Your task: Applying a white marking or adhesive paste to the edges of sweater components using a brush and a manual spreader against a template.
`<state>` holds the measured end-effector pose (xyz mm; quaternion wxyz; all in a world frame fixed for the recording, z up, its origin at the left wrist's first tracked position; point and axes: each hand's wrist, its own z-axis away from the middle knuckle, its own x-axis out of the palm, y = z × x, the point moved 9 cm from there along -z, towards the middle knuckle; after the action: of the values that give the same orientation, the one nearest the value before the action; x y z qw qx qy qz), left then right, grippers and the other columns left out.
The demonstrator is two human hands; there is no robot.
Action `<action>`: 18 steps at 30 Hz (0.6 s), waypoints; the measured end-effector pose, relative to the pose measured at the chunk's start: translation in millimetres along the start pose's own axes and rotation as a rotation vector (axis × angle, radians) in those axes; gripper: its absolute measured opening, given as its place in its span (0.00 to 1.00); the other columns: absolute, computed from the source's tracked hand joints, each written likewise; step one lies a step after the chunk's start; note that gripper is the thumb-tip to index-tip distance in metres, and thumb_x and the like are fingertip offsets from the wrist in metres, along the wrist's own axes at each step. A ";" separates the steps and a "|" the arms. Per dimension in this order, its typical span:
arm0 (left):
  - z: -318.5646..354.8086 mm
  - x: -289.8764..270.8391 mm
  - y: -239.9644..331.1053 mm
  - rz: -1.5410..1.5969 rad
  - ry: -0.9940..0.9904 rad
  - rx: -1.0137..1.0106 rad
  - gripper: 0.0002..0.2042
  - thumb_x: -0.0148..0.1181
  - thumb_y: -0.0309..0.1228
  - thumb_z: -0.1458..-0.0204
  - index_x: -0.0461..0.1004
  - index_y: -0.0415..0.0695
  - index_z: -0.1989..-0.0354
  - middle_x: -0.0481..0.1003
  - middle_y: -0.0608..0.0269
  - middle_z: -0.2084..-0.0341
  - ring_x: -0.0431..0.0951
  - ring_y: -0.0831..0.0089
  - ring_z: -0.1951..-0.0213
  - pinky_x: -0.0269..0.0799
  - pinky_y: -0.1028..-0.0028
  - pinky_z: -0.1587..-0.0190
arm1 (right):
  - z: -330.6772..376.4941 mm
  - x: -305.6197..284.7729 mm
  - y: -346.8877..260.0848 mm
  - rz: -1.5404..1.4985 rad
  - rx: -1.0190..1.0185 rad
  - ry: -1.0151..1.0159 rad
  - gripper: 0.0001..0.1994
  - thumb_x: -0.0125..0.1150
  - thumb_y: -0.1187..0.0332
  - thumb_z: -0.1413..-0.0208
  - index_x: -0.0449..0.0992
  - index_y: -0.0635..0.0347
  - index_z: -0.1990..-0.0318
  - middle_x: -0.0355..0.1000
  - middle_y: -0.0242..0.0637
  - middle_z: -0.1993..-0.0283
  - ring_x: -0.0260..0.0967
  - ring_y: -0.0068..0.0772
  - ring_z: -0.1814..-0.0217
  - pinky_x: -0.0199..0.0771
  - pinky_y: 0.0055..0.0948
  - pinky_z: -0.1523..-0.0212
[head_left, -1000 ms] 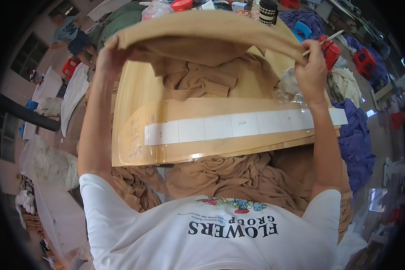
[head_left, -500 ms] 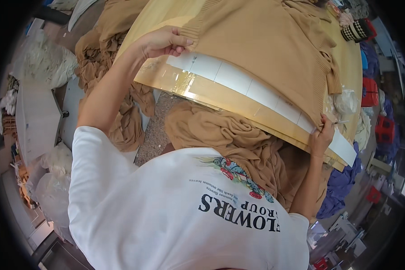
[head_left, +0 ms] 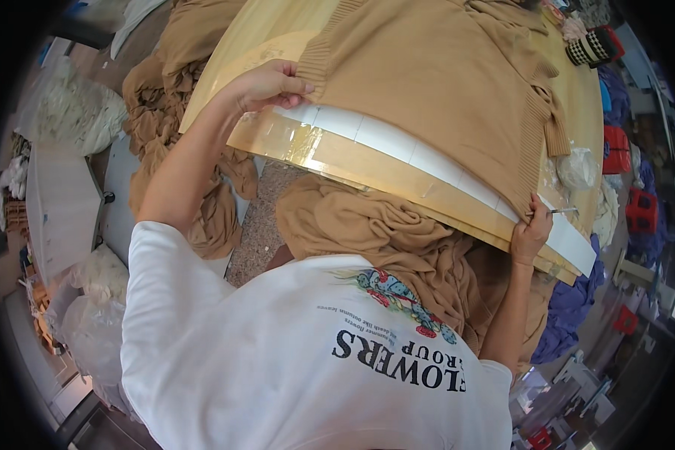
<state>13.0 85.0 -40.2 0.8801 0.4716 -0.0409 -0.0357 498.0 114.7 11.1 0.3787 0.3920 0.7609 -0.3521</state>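
Observation:
A tan knit sweater (head_left: pixel 427 90) lies spread on a pale wooden table (head_left: pixel 236 56), its ribbed edges toward me. My left hand (head_left: pixel 271 85) pinches its near left corner between thumb and fingers. At the near right corner, my right hand (head_left: pixel 532 229) is closed on the knit and also keeps a thin pen-like tool (head_left: pixel 562 211), whose exact kind I cannot make out. A white marked strip (head_left: pixel 397 144) is fixed along the table's near edge. Part of it is covered by the sweater.
Heaped tan knitwear (head_left: pixel 360 217) hangs between me and the table, with more tan garments (head_left: pixel 180 97) at the left. A clear plastic bundle (head_left: pixel 576 169) sits by the right edge. Purple cloth (head_left: pixel 566 319) lies below the right corner, and red stools (head_left: pixel 642 210) stand beyond.
My left hand and the sweater's left corner have come slightly nearer to me, covering more of the strip. My right hand has shifted a little, and the tool in it has turned.

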 end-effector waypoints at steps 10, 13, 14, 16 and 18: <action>4.6 -4.4 7.6 -0.257 0.117 -0.015 0.04 0.57 0.24 0.52 0.70 0.40 0.68 0.72 0.67 0.80 0.69 0.86 0.81 0.66 0.85 0.78 | 0.7 3.6 -0.1 -0.004 0.034 -0.022 0.19 0.48 0.84 0.61 0.70 0.61 0.57 0.72 0.37 0.59 0.65 0.41 0.60 0.66 0.33 0.58; 1.1 0.2 3.4 -0.300 0.133 0.026 0.04 0.57 0.24 0.53 0.70 0.40 0.69 0.72 0.66 0.80 0.69 0.85 0.81 0.65 0.84 0.78 | 0.7 2.8 -2.0 0.006 0.007 -0.005 0.20 0.48 0.85 0.62 0.70 0.61 0.56 0.71 0.38 0.59 0.65 0.41 0.60 0.66 0.33 0.58; 0.4 0.1 0.5 -0.299 0.132 0.024 0.04 0.57 0.24 0.53 0.70 0.40 0.69 0.72 0.66 0.80 0.69 0.85 0.81 0.65 0.84 0.78 | 1.1 1.7 -3.5 0.018 -0.013 0.009 0.21 0.47 0.85 0.62 0.70 0.60 0.56 0.71 0.38 0.60 0.65 0.41 0.60 0.66 0.33 0.58; -0.4 -0.6 0.5 -0.322 0.153 0.063 0.04 0.56 0.24 0.53 0.71 0.39 0.70 0.72 0.67 0.80 0.69 0.83 0.80 0.65 0.83 0.77 | -0.4 2.6 -4.6 0.008 0.004 -0.001 0.22 0.47 0.85 0.63 0.70 0.60 0.55 0.71 0.38 0.60 0.65 0.41 0.60 0.66 0.33 0.58; -0.8 1.5 0.8 -0.381 0.167 0.069 0.05 0.57 0.26 0.54 0.71 0.39 0.69 0.72 0.66 0.81 0.70 0.82 0.80 0.66 0.81 0.77 | -0.9 2.6 -3.9 -0.002 0.021 -0.010 0.23 0.46 0.86 0.63 0.70 0.60 0.54 0.71 0.38 0.61 0.65 0.41 0.61 0.66 0.33 0.58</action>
<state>14.6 86.0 -40.0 0.8412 0.5019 0.1208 -0.1607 493.2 114.6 10.2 0.3779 0.3933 0.7556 -0.3626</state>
